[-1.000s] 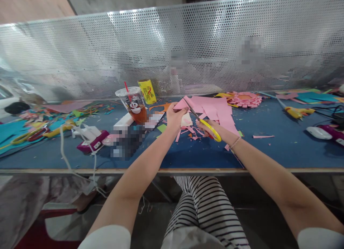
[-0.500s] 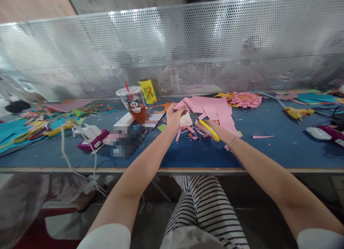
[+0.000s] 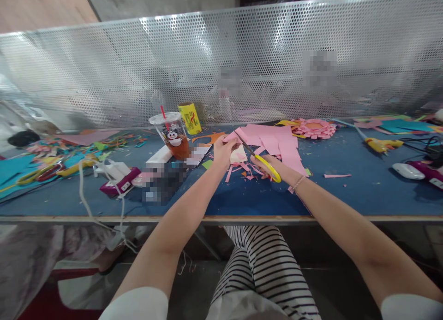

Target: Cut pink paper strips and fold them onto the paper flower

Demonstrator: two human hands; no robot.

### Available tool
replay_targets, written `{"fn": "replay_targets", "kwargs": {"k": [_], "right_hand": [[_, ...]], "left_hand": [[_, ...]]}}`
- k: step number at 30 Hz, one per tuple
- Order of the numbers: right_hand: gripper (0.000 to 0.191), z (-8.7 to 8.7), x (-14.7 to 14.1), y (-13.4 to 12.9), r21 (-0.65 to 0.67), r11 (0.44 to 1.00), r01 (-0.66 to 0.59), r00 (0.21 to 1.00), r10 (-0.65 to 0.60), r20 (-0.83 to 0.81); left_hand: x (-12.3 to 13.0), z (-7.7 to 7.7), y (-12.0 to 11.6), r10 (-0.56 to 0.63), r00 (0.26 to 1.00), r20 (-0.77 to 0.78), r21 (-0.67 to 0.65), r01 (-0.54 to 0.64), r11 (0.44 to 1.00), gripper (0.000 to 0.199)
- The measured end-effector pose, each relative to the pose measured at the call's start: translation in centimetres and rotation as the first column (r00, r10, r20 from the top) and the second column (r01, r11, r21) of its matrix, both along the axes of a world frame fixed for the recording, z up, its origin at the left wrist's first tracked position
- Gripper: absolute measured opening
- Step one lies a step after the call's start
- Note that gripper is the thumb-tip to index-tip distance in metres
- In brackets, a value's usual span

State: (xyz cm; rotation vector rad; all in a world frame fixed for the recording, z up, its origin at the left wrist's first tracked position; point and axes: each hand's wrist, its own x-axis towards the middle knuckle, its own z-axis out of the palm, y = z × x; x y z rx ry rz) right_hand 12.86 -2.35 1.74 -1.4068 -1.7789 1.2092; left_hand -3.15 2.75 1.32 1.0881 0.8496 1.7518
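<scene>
Teal paper (image 3: 15,168) lies at the far left, beside a purple power strip (image 3: 124,181) with white plugs. Next stands a lidded plastic cup (image 3: 177,142) with a red straw, a yellow roll (image 3: 190,118) just behind it. Near the middle of the table (image 3: 242,202), the left hand (image 3: 223,150) pinches a small pink piece (image 3: 229,136), its fingers closed on it. At that piece's right side are the blades of the scissors (image 3: 246,146), whose long axis slants from the yellow handle at lower right to the tips at upper left, pointing away from the body; how far the blades part is too small to tell. The right hand (image 3: 268,165) is curled closed around the handle. Beyond it lie overlapping pink sheets (image 3: 282,140), then a fringed pink rosette (image 3: 314,129) and, farther right, a yellow glue gun (image 3: 380,145).
</scene>
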Motion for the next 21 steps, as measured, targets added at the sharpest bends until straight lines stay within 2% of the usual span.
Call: {"fn": "replay_targets", "kwargs": {"k": [4, 12, 16, 21], "right_hand": [[0.044, 0.37, -0.34, -0.57, -0.075, 0.997, 0.01, 0.997, -0.016, -0.076], [0.048, 0.18, -0.19, -0.5, -0.084, 0.996, -0.035, 0.992, 0.024, -0.123], [0.046, 0.17, -0.4, -0.51, -0.048, 0.999, 0.007, 0.997, -0.011, -0.083], [0.047, 0.17, -0.2, -0.25, 0.033, 0.999, 0.01, 0.999, -0.011, 0.05]], "left_hand": [[0.01, -0.14, 0.04, -0.023, 1.0, -0.016, -0.006, 0.023, 1.0, 0.016], [0.56, 0.04, -0.48, -0.073, 0.997, -0.034, -0.014, 0.072, 0.997, 0.019], [0.56, 0.16, -0.46, -0.08, 0.997, -0.021, -0.02, 0.079, 0.997, 0.02], [0.52, 0.4, -0.56, -0.092, 0.996, -0.008, -0.029, 0.091, 0.995, 0.021]]}}
